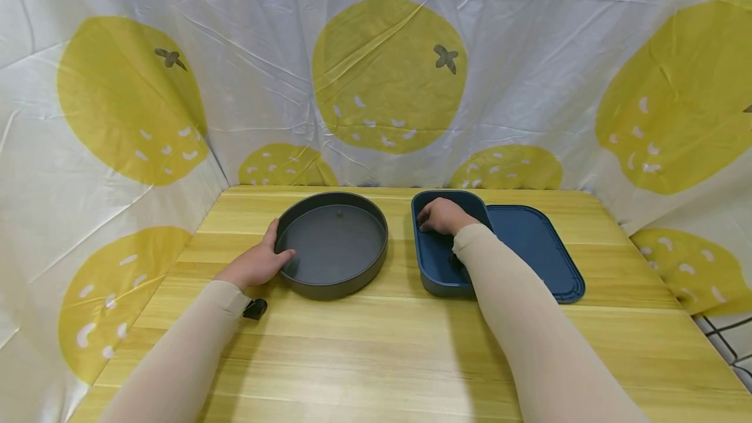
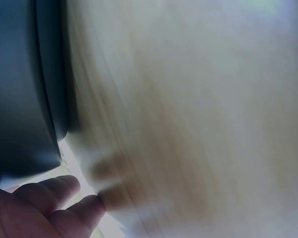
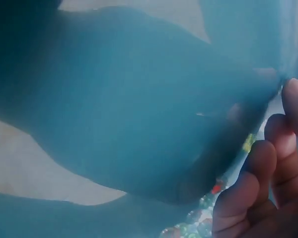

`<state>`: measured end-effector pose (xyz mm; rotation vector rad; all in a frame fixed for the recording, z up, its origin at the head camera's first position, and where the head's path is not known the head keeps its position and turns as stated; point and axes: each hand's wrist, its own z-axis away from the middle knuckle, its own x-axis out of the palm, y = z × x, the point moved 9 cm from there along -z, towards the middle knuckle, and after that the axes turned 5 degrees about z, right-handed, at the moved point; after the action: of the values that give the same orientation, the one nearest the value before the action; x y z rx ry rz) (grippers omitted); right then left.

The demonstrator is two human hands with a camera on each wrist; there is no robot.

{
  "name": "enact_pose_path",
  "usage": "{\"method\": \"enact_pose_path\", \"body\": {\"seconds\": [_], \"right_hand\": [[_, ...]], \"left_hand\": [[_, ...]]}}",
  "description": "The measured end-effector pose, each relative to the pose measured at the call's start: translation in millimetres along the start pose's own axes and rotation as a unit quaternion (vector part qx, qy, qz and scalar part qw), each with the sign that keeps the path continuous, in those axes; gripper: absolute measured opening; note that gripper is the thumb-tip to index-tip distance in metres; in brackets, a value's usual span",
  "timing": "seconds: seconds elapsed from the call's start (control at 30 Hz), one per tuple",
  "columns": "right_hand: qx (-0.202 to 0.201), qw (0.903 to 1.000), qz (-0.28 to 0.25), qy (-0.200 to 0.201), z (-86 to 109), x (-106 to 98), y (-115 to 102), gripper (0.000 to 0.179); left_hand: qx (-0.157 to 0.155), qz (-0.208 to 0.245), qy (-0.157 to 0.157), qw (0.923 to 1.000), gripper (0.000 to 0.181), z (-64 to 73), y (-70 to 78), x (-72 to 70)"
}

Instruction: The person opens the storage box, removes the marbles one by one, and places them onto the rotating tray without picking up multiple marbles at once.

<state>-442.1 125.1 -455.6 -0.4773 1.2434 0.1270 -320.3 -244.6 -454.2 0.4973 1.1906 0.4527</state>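
Observation:
My left hand (image 1: 258,265) holds the left side of a round dark grey pan (image 1: 331,247), its thumb over the rim and fingers along the outer wall. In the left wrist view, two of its fingers (image 2: 72,215) extend beside the pan wall (image 2: 20,89), close over the tabletop. My right hand (image 1: 444,215) reaches down inside a deep blue rectangular container (image 1: 448,287), fingers bent and pointing down. Small coloured beads (image 3: 201,218) show just past those fingers (image 3: 258,163) in the right wrist view. I cannot tell whether the fingertips hold any.
A flat blue lid (image 1: 531,240) lies right of the container, partly behind it and the right sleeve. Black wrist camera (image 1: 255,309) sits under the left wrist. Wooden tabletop (image 1: 364,351) spreads in front, and a lemon-print curtain (image 1: 235,103) hangs behind and at both sides.

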Motion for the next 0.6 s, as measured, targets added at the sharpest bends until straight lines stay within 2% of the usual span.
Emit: {"method": "enact_pose_path", "body": {"seconds": [0.17, 0.3, 0.4, 0.6], "right_hand": [[-0.008, 0.9995, -0.027, 0.016, 1.3, -6, 2, 0.029], [-0.004, 0.9969, -0.072, 0.032, 5.4, -16, 5, 0.031], [0.002, 0.9925, -0.115, 0.042, 9.8, -24, 4, 0.034], [0.006, 0.9842, -0.168, 0.057, 16.7, -42, -7, 0.037]], "left_hand": [[-0.003, 0.001, -0.002, 1.0000, 0.096, 1.2, 0.5, 0.1], [-0.004, 0.002, 0.000, 1.0000, 0.096, 1.1, 0.8, -0.6], [-0.004, 0.003, 0.001, 1.0000, 0.096, 1.0, 1.1, -0.9], [-0.001, 0.006, 0.002, 1.0000, 0.095, 1.1, 1.0, -0.6]]}}
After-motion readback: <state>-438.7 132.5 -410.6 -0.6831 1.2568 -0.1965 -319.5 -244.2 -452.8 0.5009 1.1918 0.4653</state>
